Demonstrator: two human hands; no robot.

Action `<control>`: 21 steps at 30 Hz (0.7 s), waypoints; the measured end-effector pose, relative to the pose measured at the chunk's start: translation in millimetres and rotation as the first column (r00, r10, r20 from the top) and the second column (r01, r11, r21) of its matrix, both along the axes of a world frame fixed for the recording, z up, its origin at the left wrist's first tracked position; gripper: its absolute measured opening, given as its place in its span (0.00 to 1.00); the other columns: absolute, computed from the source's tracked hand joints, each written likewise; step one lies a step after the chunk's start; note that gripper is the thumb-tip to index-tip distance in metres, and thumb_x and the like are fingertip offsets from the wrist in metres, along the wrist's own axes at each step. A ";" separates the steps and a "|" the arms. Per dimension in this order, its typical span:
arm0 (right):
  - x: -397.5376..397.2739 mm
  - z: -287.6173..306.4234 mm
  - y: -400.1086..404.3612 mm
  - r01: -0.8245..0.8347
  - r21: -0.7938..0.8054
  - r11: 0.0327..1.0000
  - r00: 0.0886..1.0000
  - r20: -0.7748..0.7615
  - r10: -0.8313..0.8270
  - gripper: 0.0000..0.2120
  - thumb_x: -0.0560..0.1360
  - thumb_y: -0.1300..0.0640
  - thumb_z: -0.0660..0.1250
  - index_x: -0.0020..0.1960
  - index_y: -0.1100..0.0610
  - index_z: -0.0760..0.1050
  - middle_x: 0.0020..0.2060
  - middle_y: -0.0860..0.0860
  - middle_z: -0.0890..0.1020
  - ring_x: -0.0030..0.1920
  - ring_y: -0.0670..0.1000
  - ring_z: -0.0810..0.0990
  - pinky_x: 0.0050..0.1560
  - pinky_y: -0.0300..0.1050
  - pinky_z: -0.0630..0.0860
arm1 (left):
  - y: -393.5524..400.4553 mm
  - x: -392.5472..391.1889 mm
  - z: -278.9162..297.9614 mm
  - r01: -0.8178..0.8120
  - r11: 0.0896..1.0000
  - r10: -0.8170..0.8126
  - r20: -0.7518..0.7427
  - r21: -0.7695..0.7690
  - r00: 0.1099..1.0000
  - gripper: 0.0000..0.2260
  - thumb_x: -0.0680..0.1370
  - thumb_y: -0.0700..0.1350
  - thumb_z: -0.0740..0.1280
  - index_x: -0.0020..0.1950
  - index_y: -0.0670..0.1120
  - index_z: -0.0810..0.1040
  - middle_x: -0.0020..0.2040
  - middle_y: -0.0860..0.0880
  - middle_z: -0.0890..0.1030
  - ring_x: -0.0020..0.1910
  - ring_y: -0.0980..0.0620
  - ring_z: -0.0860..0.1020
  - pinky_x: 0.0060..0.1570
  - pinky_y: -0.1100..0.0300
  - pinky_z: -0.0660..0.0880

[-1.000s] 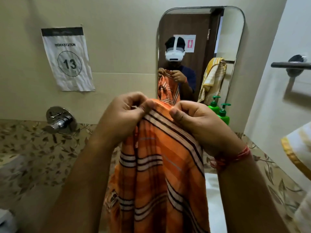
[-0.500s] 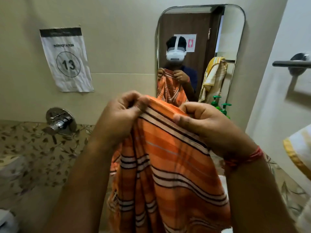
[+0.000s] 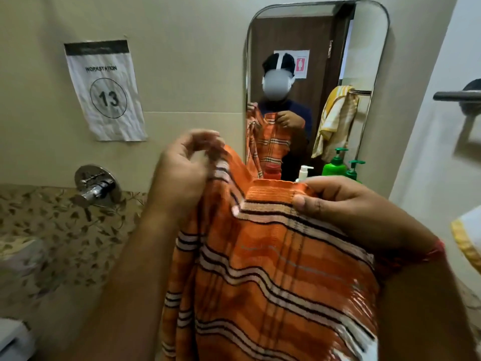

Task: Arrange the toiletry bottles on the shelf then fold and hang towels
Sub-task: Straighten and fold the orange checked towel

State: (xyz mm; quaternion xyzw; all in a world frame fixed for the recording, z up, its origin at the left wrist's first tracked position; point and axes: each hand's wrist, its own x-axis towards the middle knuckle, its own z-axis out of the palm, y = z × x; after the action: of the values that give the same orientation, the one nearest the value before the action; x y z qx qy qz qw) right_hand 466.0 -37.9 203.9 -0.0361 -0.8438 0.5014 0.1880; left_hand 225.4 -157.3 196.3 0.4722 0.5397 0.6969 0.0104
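Note:
An orange towel (image 3: 273, 269) with white and dark stripes hangs in front of me, held up by its top edge. My left hand (image 3: 182, 173) pinches the left part of that edge with its fingers bunched. My right hand (image 3: 346, 204) grips the folded top right corner, thumb on the front. Behind the towel, against the mirror, stand two green pump bottles (image 3: 335, 165), a small white pump bottle (image 3: 303, 173) and a red-capped bottle (image 3: 272, 171), partly hidden. A dark towel bar (image 3: 455, 96) sticks out from the right wall.
A wall mirror (image 3: 364, 48) reflects me and a yellow towel on a bar. A white towel with a yellow border (image 3: 466, 241) hangs at the right edge. A chrome tap (image 3: 96, 190) and a paper sign "13" (image 3: 108, 92) are on the left wall.
My hands have drawn apart along the towel's top edge, the right hand moving right and down. The towel has spread wider, and more bottles show behind it.

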 end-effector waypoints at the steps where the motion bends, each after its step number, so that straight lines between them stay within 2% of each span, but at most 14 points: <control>1: -6.7 1.1 -2.1 0.009 0.011 1.000 1.000 -0.022 -0.009 0.19 0.78 0.50 0.65 0.56 0.66 0.77 0.51 0.67 0.81 0.53 0.68 0.81 0.56 0.65 0.79 | 2.2 9.6 -2.1 0.133 0.987 -0.141 -0.094 -0.087 0.985 0.15 0.74 0.60 0.73 0.58 0.60 0.80 0.57 0.58 0.84 0.55 0.60 0.82 0.53 0.62 0.78; 3: -18.2 4.3 -5.9 0.045 0.059 0.997 0.996 -0.074 -0.041 0.18 0.78 0.49 0.65 0.55 0.64 0.79 0.50 0.65 0.81 0.52 0.66 0.82 0.56 0.68 0.79 | 4.5 24.8 -3.5 0.334 0.895 -0.397 -0.188 -0.297 0.898 0.24 0.75 0.63 0.70 0.70 0.61 0.74 0.66 0.57 0.80 0.63 0.56 0.79 0.59 0.55 0.78; 5: -26.1 6.7 -6.7 0.095 0.104 0.990 0.988 -0.132 -0.081 0.16 0.78 0.48 0.66 0.52 0.63 0.80 0.46 0.62 0.82 0.49 0.61 0.83 0.52 0.65 0.80 | 4.3 31.5 -5.0 0.411 0.784 -0.545 -0.199 -0.465 0.815 0.20 0.78 0.57 0.69 0.70 0.54 0.76 0.63 0.53 0.82 0.62 0.53 0.81 0.58 0.51 0.80; 6: -28.1 7.1 -5.3 0.121 0.110 0.987 0.981 -0.165 -0.102 0.16 0.78 0.48 0.66 0.50 0.61 0.80 0.44 0.61 0.83 0.47 0.58 0.84 0.49 0.62 0.81 | 3.7 33.2 -4.4 0.400 0.774 -0.547 -0.198 -0.491 0.814 0.16 0.79 0.54 0.69 0.65 0.51 0.79 0.57 0.51 0.84 0.57 0.52 0.83 0.54 0.52 0.81; 7: -28.3 6.5 -2.4 0.141 0.088 0.986 0.972 -0.200 -0.121 0.14 0.77 0.48 0.67 0.49 0.60 0.80 0.43 0.59 0.84 0.45 0.57 0.84 0.46 0.60 0.82 | 2.0 34.8 -2.3 0.384 0.793 -0.519 -0.194 -0.473 0.832 0.11 0.79 0.52 0.69 0.58 0.49 0.82 0.50 0.49 0.85 0.50 0.53 0.84 0.48 0.55 0.82; 9: -24.5 4.6 4.5 0.115 -0.068 0.991 0.962 -0.242 -0.128 0.10 0.76 0.50 0.69 0.50 0.56 0.80 0.43 0.57 0.84 0.44 0.57 0.83 0.43 0.52 0.82 | 0.8 32.4 -1.9 0.337 0.865 -0.423 -0.181 -0.372 0.888 0.10 0.79 0.53 0.68 0.47 0.48 0.83 0.40 0.50 0.84 0.40 0.54 0.83 0.39 0.60 0.79; 11: -17.8 1.6 7.9 -0.019 -0.241 0.970 0.964 -0.262 -0.046 0.11 0.77 0.54 0.67 0.58 0.56 0.78 0.48 0.59 0.83 0.45 0.60 0.83 0.43 0.50 0.83 | 0.1 29.1 -1.3 0.344 0.891 -0.391 -0.118 -0.295 0.913 0.12 0.77 0.56 0.68 0.46 0.48 0.84 0.39 0.51 0.84 0.39 0.54 0.83 0.38 0.60 0.79; 12: -15.0 0.2 8.2 -0.102 -0.276 0.956 0.959 -0.283 0.020 0.12 0.79 0.56 0.65 0.61 0.56 0.76 0.50 0.61 0.82 0.46 0.61 0.82 0.44 0.51 0.83 | 0.8 27.2 -1.5 0.362 0.889 -0.401 -0.096 -0.281 0.911 0.12 0.76 0.57 0.68 0.46 0.49 0.84 0.40 0.50 0.85 0.40 0.53 0.83 0.39 0.60 0.79; 14: -11.6 -0.7 5.9 -0.276 -0.273 0.922 0.929 -0.324 0.182 0.16 0.80 0.60 0.61 0.66 0.59 0.74 0.53 0.61 0.81 0.49 0.61 0.82 0.46 0.52 0.82 | 3.8 26.8 -1.4 0.417 0.867 -0.451 -0.077 -0.272 0.889 0.08 0.77 0.54 0.70 0.46 0.51 0.85 0.40 0.51 0.85 0.40 0.54 0.83 0.39 0.60 0.79; 16: -11.1 -1.7 4.2 -0.405 -0.229 0.885 0.888 -0.329 0.321 0.19 0.80 0.67 0.57 0.70 0.63 0.70 0.59 0.62 0.80 0.56 0.63 0.82 0.50 0.54 0.82 | 6.3 26.2 -1.6 0.470 0.848 -0.501 -0.081 -0.244 0.861 0.03 0.74 0.49 0.73 0.46 0.53 0.85 0.40 0.52 0.85 0.39 0.56 0.83 0.40 0.63 0.78; 18: -13.4 -0.7 5.1 -0.332 -0.091 0.939 0.912 -0.283 0.296 0.18 0.80 0.70 0.58 0.69 0.66 0.69 0.60 0.63 0.81 0.59 0.63 0.82 0.53 0.51 0.82 | 7.8 25.7 -1.8 0.494 0.839 -0.520 -0.070 -0.227 0.851 0.06 0.72 0.50 0.74 0.48 0.53 0.85 0.41 0.51 0.85 0.40 0.55 0.83 0.40 0.64 0.79; 19: -15.3 1.3 5.4 -0.209 0.022 0.978 0.941 -0.267 0.207 0.15 0.79 0.67 0.61 0.66 0.65 0.72 0.56 0.60 0.83 0.55 0.59 0.84 0.50 0.47 0.82 | 8.3 27.5 -2.1 0.509 0.833 -0.528 -0.036 -0.218 0.849 0.08 0.72 0.53 0.75 0.48 0.53 0.85 0.41 0.51 0.85 0.40 0.55 0.83 0.40 0.63 0.79; 21: -18.8 5.5 5.0 0.046 0.212 0.976 0.948 -0.319 0.024 0.08 0.78 0.58 0.68 0.55 0.59 0.80 0.44 0.55 0.85 0.44 0.51 0.86 0.42 0.40 0.81 | 9.7 30.4 -3.5 0.509 0.843 -0.511 0.040 -0.174 0.859 0.16 0.72 0.64 0.72 0.48 0.52 0.83 0.40 0.53 0.83 0.39 0.57 0.82 0.38 0.64 0.78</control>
State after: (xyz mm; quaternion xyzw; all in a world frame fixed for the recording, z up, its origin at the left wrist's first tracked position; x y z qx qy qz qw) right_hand 447.1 -32.8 209.4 0.0615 -0.8516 0.4044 0.3277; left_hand 255.8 -147.6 192.8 0.5985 0.4551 0.6159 0.2351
